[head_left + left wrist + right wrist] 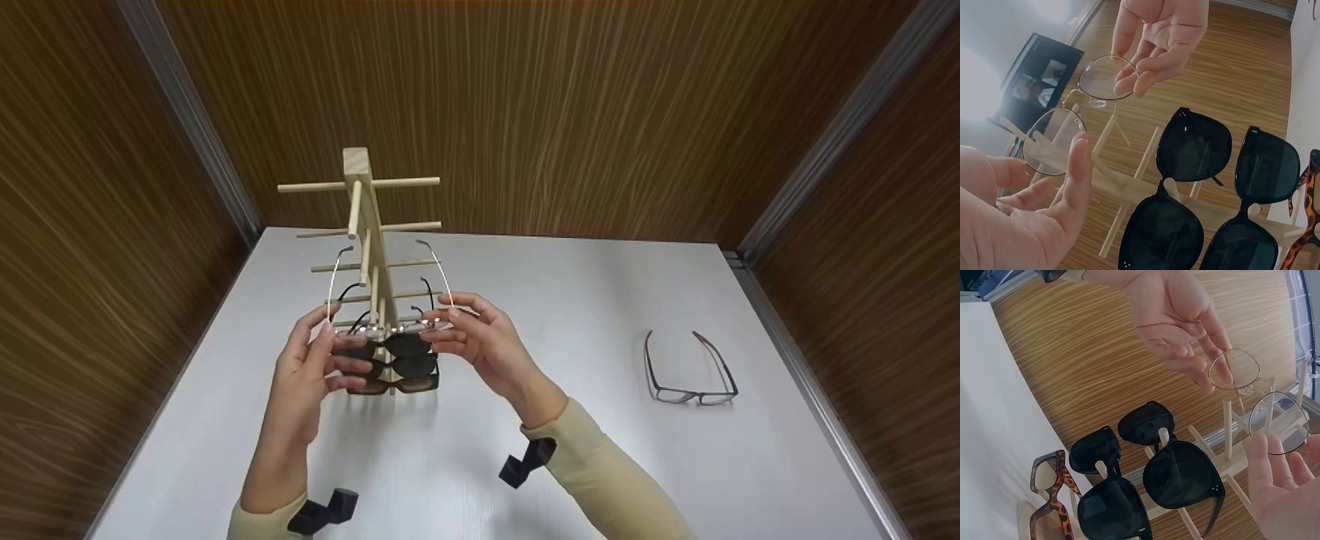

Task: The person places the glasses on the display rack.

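Observation:
Thin wire-rimmed eyeglasses [1109, 79] with clear round lenses are held between both hands, temples pointing toward the wooden rack. My left hand [300, 382] pinches one end of the frame near its hinge. At the other end, my right hand [487, 345] pinches the frame between thumb and fingers. The wooden eyewear rack [356, 162] stands just beyond the glasses, with pegs and crossbars up its post. Lower on it hang two black sunglasses [1193, 146] and a tortoiseshell pair [1055, 512]. In the head view the hands partly cover these sunglasses.
Dark-framed eyeglasses [694, 396] with reddish temples lie unfolded on the white table [562, 300] at the right. Wood-grain panels [525, 112] wall in the back and both sides. A dark screen [1039, 79] shows beyond the glasses in the left wrist view.

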`<action>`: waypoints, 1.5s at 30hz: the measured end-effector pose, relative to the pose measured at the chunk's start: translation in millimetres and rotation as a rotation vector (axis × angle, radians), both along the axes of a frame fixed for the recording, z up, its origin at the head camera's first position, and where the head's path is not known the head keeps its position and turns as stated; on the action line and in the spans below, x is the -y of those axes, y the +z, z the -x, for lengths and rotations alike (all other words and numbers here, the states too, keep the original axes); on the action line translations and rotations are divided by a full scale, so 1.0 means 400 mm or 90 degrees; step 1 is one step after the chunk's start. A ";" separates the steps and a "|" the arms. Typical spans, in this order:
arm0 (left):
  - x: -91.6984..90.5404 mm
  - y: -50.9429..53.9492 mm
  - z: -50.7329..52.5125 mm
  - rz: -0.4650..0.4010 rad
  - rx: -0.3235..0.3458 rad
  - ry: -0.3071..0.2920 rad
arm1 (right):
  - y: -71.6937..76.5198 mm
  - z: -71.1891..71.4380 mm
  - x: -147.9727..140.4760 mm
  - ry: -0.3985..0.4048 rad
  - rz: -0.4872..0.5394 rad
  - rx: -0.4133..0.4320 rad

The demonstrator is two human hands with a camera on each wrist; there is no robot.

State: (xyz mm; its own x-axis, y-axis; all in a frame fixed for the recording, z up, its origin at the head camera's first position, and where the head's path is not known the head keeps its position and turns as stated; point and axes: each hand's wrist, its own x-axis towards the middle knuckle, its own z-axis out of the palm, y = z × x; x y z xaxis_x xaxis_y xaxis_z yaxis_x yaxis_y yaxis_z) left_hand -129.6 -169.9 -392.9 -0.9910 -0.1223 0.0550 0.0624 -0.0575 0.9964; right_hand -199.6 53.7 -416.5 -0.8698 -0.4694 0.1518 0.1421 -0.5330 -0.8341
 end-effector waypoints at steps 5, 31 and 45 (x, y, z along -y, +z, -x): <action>0.015 0.002 0.026 0.004 0.016 0.042 | 0.008 0.019 0.026 -0.009 -0.022 0.022; 0.077 -0.011 0.060 0.021 0.058 0.057 | 0.013 0.047 0.085 -0.032 -0.110 0.082; 0.075 -0.014 0.051 -0.015 0.090 0.034 | 0.038 0.032 0.068 -0.048 -0.183 0.097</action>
State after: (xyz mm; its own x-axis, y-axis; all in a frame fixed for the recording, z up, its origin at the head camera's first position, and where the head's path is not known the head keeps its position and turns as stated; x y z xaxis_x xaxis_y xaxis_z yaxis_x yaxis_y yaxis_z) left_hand -150.1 -200.0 -398.7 -0.9807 -0.1740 -0.0888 -0.0757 -0.0807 0.9939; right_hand -212.4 26.5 -401.3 -0.9062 -0.4077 -0.1124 0.2466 -0.2934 -0.9237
